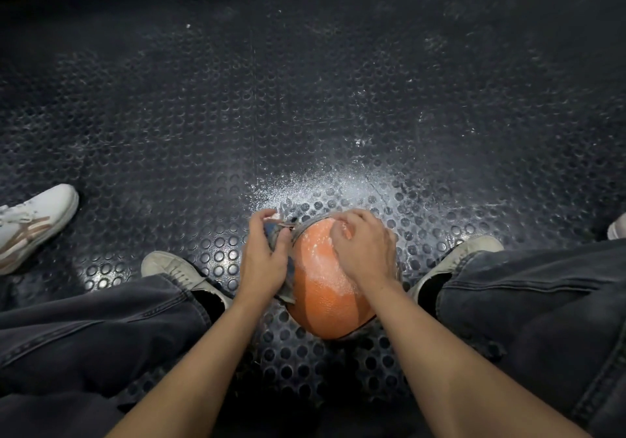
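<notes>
Denim legs [101,336] fill both lower corners, knees apart, bare forearms running forward between them.

Ball [321,292]: orange, pebbled, sits on the floor [305,99] between the wearer's two grey shoes, left shoe [169,266] and right shoe [471,251]. The near half is clean orange. The top and far half are smeared with white residue, and a dark band shows along the lower right edge.

Left hand [264,254]: on the ball's left side, fingers curled round a bluish cloth [275,230]. The cloth is pressed to the ball, and its frayed end hangs out under the wrist.

Right hand [364,251]: on top of the ball toward its right, knuckles up, fingers bent down onto the surface and holding it. Fingertips sit in the white smear. Can't tell if anything is under the palm.

The floor is black rubber with round studs. Powder [325,183] lies in a white fan just beyond the ball, thinning out further away.

Sneaker [30,224], white with brown stripes, is at the far left edge and well apart from the ball. Another pale shoe tip [618,226] pokes in at the right edge.

Far end of the floor goes dark.
</notes>
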